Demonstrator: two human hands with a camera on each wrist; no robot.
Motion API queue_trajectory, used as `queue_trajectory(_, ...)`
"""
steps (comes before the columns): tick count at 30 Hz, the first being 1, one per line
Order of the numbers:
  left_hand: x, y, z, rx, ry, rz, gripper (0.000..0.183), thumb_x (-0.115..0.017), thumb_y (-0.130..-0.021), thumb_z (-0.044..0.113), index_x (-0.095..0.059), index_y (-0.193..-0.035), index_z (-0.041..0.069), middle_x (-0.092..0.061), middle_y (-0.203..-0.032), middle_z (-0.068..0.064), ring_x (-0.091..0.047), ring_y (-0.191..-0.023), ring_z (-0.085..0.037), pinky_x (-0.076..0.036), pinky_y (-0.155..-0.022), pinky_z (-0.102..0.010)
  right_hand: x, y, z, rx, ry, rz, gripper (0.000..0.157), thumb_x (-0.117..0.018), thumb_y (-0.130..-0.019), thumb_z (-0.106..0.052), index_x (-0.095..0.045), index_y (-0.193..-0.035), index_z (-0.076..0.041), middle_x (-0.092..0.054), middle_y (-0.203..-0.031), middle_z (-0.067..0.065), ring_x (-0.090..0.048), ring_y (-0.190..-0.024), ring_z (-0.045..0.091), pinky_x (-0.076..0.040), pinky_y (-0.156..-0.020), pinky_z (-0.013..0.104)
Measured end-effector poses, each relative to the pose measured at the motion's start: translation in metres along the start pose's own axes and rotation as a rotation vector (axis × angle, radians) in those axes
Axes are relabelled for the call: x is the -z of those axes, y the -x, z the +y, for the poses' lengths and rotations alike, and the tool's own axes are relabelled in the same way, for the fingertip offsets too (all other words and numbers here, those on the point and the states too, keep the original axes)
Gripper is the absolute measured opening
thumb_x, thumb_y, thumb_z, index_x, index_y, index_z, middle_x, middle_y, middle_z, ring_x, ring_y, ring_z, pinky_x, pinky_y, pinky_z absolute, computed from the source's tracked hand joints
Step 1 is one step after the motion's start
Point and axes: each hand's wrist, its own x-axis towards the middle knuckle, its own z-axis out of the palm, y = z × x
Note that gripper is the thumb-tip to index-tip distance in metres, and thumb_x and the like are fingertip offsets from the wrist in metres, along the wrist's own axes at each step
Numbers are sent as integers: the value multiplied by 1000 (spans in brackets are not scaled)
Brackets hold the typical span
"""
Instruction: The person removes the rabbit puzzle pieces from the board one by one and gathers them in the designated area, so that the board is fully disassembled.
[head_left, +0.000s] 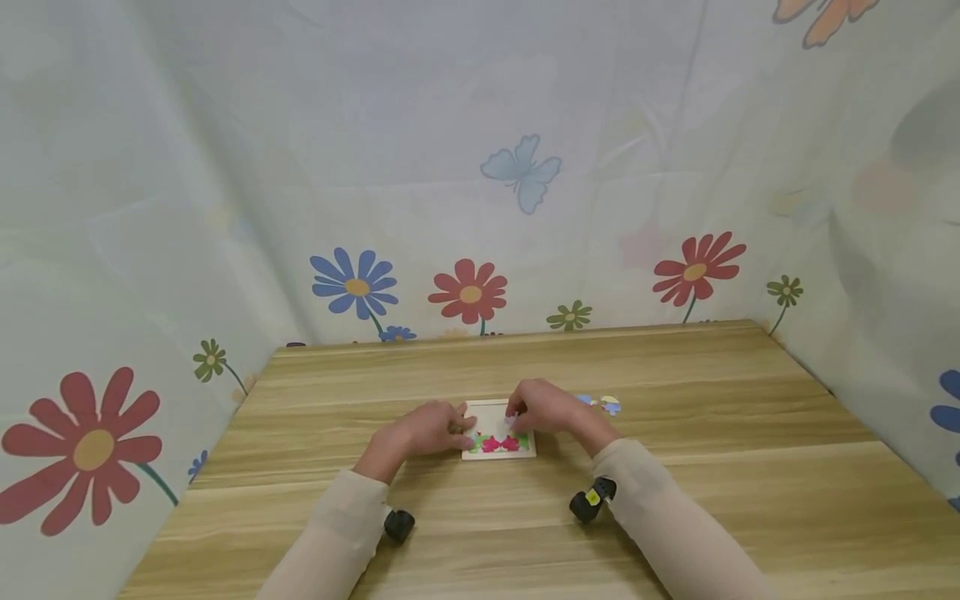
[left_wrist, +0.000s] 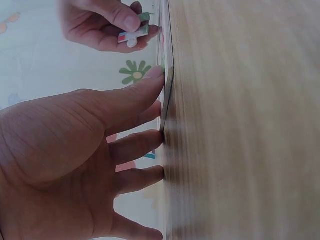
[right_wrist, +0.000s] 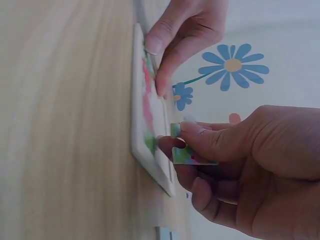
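Pale-rimmed puzzle board (head_left: 491,414), flat, well apart from the far edge of the tabletop (head_left: 480,517); near side pink-and-green. Green-patterned piece (right_wrist: 187,156) held above.

A curtained-off corner, more a recording booth than a lived-in room; creased pale cloth (head_left: 420,125), printed with large flowers (head_left: 470,293) and butterflies (head_left: 522,172), hangs beyond the far edge of the wood-grain table (head_left: 480,533) and wraps round past its far left and far right corners; small black cameras (head_left: 583,507) sit at the person's cuffs (head_left: 367,497); whether home, office or lab lies behind the cloth cannot be told.
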Motion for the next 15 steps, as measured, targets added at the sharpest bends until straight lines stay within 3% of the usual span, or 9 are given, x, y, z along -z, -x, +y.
queue_trajectory(6,2,0,0,4,-10,-3,47,-69,-95,30,-61,-136,8,-44,-150,-18,-41,-140,-32,-40,-109,-42,7,2,1,-3,-15,-25,13,-72,-91,-3,-77,-103,-7,-68,-88,0,-57,-81,16,-52,-79,33)
queue_trajectory(15,2,2,0,-19,-8,-8,47,-69,-95,27,-60,-136,5,-46,-149,-18,-39,-142,-33,-38,-111,-44,34,20,19,94,-172,18,14,-74,-87,2,-76,-101,0,-69,-84,3,-61,-68,20,-55,-61,32)
